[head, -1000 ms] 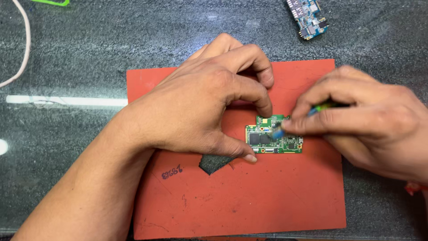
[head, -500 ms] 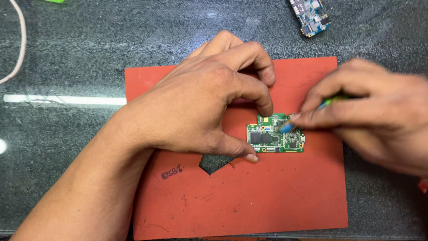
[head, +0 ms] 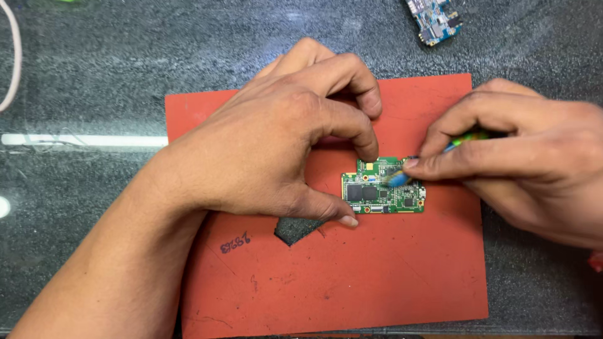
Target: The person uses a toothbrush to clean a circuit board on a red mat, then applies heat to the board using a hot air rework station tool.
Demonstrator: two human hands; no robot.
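My right hand is closed on a slim tool with a blue tip and a green body, pinched between thumb and forefinger. The blue tip rests on the far right part of the small green circuit board; most of the tool's body is hidden inside my fingers.

My left hand is not clamped around anything. It is arched over the board's left side and pins it flat: the thumb tip touches the mat at the board's near left corner, and a bent forefinger presses down at the board's far left edge. The remaining fingers are curled above, clear of the board.

The circuit board lies flat on a red mat, right of the mat's centre, between my two hands. The mat has a notch cut out of it just near and left of the board, with handwritten marking beside the notch.

The mat lies on a dark speckled stone worktop. At the far right, well apart from the mat, lies a second small board, blue. A white cable curves along the far left edge.
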